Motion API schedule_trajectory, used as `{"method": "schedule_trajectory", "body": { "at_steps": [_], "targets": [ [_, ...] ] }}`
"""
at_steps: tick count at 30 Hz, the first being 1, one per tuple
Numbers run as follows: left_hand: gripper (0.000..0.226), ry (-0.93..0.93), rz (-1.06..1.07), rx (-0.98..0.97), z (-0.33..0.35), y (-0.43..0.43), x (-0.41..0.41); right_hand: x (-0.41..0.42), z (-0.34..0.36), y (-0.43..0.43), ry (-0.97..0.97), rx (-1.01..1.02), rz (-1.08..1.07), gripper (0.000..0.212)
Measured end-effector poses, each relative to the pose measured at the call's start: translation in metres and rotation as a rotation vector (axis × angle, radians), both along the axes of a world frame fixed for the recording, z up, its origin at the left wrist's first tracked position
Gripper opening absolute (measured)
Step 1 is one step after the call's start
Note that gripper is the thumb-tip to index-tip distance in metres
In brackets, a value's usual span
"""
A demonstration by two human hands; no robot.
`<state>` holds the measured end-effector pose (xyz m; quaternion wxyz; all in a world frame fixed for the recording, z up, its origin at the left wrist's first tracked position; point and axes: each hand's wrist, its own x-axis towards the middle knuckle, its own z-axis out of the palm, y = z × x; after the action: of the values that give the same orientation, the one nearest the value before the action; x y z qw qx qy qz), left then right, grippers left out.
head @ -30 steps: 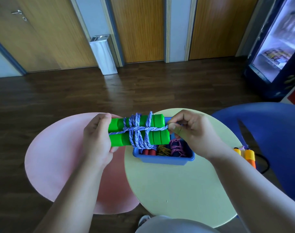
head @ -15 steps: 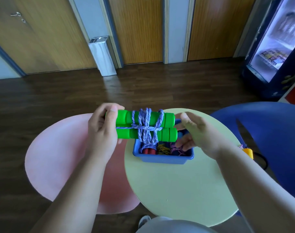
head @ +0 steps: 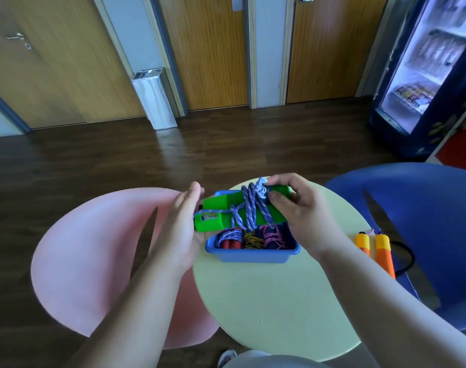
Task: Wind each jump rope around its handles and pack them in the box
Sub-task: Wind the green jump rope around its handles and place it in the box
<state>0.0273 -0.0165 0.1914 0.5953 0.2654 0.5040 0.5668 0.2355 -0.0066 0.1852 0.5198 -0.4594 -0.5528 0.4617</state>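
1. The right hand [head: 298,208] has its fingers and thumb curled round the far-right end of the green handles [head: 221,211], pinching the last turns of the purple-and-white rope [head: 250,205] against them. This probably stops the winding from springing loose.
2. The left hand [head: 184,227] is open, with its fingers straight and together. Its palm lies against the near-left ends of the handles and it grips nothing. It looks like a stop that keeps the two handles square while they go down.
3. The wound green jump rope is held in the air just above the blue box [head: 253,252], tilted with its left end lower and nearer. The box stands at the far edge of the yellow-green counter [head: 274,301].
4. Three wound ropes [head: 250,239] already lie side by side in the box, so the green one will probably have to rest on top of them.
5. An orange-handled jump rope [head: 383,253] lies just off the counter's right edge, its black cord loose. It seems to be the one left to wind.
6. Half a second ago the left hand was wrapped round the left end and the right hand was loose by the right end. The grip has now passed to the right hand, and the bundle has dropped from level to tilted, closer to the box.
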Motion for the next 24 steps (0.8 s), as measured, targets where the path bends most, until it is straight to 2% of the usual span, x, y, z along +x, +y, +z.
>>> {"method": "schedule_trajectory", "body": {
  "at_steps": [3, 6, 10, 11, 14, 16, 20, 24],
  "targets": [
    [0.033, 0.258, -0.139, -0.114, 0.001, -0.006, 0.008, -0.003, -0.006, -0.007, -0.004, 0.084, -0.016, 0.025],
    [0.034, 0.477, -0.045, -0.031, -0.009, -0.008, 0.009, -0.005, -0.011, -0.009, 0.025, 0.062, -0.099, 0.028],
    [0.032, 0.718, 0.096, 0.108, -0.02, -0.009, 0.011, 0.003, -0.016, -0.013, -0.261, 0.278, -0.317, 0.006],
    [0.031, 0.769, 0.126, 0.134, -0.02, -0.01, 0.014, 0.003, -0.016, -0.015, -0.295, 0.315, -0.289, 0.011],
    [0.027, 0.865, 0.211, 0.207, -0.02, -0.011, 0.023, -0.002, -0.021, -0.018, -0.369, 0.32, -0.193, 0.028],
    [0.024, 0.91, 0.239, 0.232, -0.02, -0.012, 0.028, -0.006, -0.025, -0.017, -0.41, 0.331, -0.24, 0.019],
    [0.019, 0.92, 0.286, 0.244, -0.021, -0.012, 0.037, -0.012, -0.029, -0.018, -0.365, 0.263, -0.279, 0.007],
    [0.019, 0.919, 0.349, 0.28, -0.027, -0.011, 0.046, -0.015, -0.028, -0.02, -0.335, 0.224, -0.25, 0.015]
  ]
}}
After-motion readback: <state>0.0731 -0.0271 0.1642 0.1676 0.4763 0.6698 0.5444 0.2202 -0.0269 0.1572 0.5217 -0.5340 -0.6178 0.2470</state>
